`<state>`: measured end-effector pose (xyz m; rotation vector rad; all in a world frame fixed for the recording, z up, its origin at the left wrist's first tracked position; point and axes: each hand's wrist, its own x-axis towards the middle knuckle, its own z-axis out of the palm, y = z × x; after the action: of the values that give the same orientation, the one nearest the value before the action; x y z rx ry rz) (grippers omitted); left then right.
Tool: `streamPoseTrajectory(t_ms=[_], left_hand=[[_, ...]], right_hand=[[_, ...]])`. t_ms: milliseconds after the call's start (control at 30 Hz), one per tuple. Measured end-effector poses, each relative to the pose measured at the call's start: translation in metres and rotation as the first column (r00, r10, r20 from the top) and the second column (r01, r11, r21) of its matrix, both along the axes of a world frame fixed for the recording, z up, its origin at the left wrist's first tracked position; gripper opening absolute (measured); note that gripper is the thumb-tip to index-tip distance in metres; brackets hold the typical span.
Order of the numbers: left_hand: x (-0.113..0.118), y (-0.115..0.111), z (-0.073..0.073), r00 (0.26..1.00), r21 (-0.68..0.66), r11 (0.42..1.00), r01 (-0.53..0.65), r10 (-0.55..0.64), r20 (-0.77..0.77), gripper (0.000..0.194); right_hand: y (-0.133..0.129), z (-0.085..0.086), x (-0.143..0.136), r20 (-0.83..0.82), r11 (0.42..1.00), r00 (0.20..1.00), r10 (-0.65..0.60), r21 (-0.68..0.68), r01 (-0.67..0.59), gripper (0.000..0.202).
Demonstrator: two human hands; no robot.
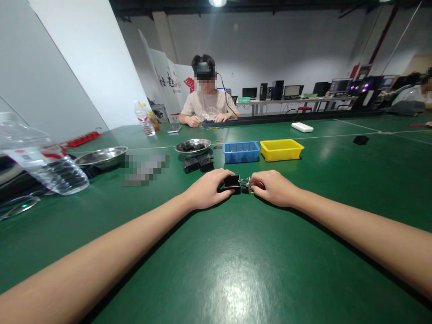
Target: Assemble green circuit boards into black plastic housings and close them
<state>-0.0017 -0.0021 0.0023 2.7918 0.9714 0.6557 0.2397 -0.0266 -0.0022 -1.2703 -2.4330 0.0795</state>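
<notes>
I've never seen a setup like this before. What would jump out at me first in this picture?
Probably the two bare arms reaching in from the lower corners, the left hand holding an open black box and the right hand a small metal-and-black piece beside it. Just beyond them, the blue bin and yellow bin stand out against the green table.
</notes>
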Motion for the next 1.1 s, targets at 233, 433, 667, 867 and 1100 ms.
streamPoseTrajectory(t_ms=[233,433,667,867,1100], left_hand=[[-0.0014,0.0002,0.0003,0.999,-0.005,0.999,0.045,-0.045,-0.007,0.036],[-0.0010,-0.0022,0.0019,0.998,0.010,0.998,0.068,-0.068,0.019,0.033],[-0.0014,-0.0014,0.0008,0.998,0.023,0.998,0.067,-0.067,0.020,0.034],[-0.0016,-0.0007,0.0002,0.998,0.029,0.997,0.068,-0.069,0.003,0.034],[-0.0011,-0.0006,0.0014,0.998,0.019,0.998,0.056,-0.056,-0.002,0.035]], right_hand=[[0.0005,-0.0003,0.0003,-0.001,1.000,1.000,0.006,0.005,-0.006,0.011],[0.0006,-0.0004,0.0005,-0.001,1.000,1.000,0.006,0.006,-0.006,0.012],[-0.0007,0.0015,-0.0002,0.008,1.000,1.000,0.009,-0.003,-0.009,0.011],[-0.0013,0.0023,-0.0008,0.014,1.000,1.000,0.002,-0.010,-0.002,0.011],[-0.0012,0.0021,-0.0005,0.014,1.000,1.000,0.000,-0.012,0.000,0.011]])
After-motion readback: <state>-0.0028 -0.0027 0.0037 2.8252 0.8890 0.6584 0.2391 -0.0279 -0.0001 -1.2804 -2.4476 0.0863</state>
